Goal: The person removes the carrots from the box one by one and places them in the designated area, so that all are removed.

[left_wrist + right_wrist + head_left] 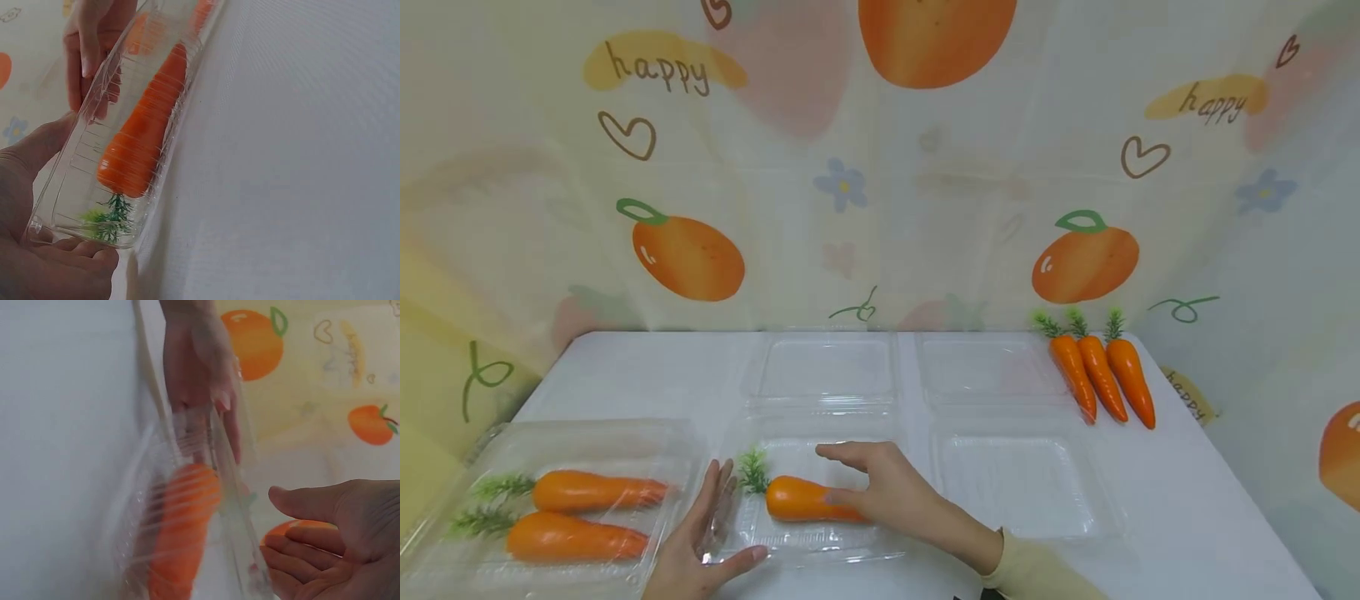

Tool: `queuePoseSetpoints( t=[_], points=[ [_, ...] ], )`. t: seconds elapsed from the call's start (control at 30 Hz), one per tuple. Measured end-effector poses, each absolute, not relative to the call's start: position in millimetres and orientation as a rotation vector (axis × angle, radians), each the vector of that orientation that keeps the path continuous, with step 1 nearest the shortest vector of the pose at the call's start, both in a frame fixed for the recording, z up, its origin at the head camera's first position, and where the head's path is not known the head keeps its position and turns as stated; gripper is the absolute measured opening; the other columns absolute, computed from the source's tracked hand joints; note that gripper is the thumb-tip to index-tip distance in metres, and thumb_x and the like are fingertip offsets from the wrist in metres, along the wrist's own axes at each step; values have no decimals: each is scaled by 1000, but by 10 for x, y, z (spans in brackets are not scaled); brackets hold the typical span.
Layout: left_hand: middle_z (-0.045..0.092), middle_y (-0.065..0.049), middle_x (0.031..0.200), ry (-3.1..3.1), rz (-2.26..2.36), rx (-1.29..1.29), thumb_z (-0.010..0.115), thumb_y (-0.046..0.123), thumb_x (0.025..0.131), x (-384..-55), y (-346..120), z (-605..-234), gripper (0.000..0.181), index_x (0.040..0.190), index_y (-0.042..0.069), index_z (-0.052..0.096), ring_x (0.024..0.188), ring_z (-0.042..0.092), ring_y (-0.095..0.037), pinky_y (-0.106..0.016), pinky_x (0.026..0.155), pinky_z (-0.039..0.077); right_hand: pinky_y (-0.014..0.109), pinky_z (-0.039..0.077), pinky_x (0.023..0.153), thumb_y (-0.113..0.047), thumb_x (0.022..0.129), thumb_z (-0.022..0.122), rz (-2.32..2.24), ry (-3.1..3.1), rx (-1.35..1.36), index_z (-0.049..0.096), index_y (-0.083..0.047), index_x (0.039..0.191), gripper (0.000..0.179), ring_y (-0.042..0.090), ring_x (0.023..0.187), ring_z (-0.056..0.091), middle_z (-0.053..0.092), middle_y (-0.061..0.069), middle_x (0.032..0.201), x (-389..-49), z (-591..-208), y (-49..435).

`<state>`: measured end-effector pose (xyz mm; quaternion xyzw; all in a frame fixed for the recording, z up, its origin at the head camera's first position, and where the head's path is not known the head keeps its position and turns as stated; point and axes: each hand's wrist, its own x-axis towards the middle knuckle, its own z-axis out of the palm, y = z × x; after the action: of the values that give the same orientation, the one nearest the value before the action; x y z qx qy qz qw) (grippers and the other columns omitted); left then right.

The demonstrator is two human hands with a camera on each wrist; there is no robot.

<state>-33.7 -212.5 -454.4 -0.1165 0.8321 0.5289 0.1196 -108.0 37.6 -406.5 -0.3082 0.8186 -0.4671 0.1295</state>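
Note:
An orange carrot (797,498) with a feathery green top (752,469) lies crosswise in the middle clear plastic container (827,546), leaf end to the left. My left hand (688,542) rests at that container's near left corner, fingers along the left side and thumb spread along the front. Above the carrot's narrow end hovers my right hand (891,492), thumb and fingers parted. In the right wrist view, nothing lies between the thumb and fingers of the right hand (331,544). Through the clear wall, the left wrist view shows the carrot (140,137) whole.
To the left, a lidded clear container (655,433) holds two carrots. The middle container's raised lid (827,367) lies behind it. Another opened container (1018,483) stands right, its lid (988,367) behind. Three carrots (1101,375) lie at the back right.

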Motion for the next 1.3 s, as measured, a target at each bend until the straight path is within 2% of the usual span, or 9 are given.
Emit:
queuePoseSetpoints(
  t=[0.4, 0.57, 1.0, 1.3],
  points=[
    [6, -8, 164, 2437, 1539, -342, 86, 34, 74, -331, -2125, -4536, 128, 157, 21, -11, 149, 7, -34, -59, 115, 15, 25, 48, 100, -12, 87, 74, -1197, 2500, -1058, 64, -2, 128, 43, 13, 119, 59, 66, 3, 127, -1009, -4250, 73],
    [6, -7, 164, 2442, 1532, -338, 86, 34, 74, -334, -2119, -4542, 128, 157, 21, -11, 149, 7, -34, -58, 116, 15, 22, 48, 99, -14, 86, 76, -1103, 2542, -1038, 64, -3, 129, 45, 9, 114, 61, 66, 2, 125, -992, -4340, 16],
    [8, -6, 164, 2459, 1532, -341, 86, 33, 74, -318, -2127, -4545, 128, 157, 21, -10, 149, 8, -33, -58, 116, 15, 25, 47, 101, -6, 82, 77, -932, 2599, -1044, 62, -5, 130, 50, 11, 114, 61, 66, 0, 126, -993, -4366, -29],
    [9, -6, 164, 2466, 1559, -339, 87, 33, 72, -299, -2114, -4547, 128, 157, 24, -7, 149, 11, -33, -60, 115, 16, 21, 50, 95, -6, 81, 78, -953, 2633, -1070, 64, -6, 128, 50, 7, 104, 63, 68, 0, 121, -988, -4364, -26]
  ],
)
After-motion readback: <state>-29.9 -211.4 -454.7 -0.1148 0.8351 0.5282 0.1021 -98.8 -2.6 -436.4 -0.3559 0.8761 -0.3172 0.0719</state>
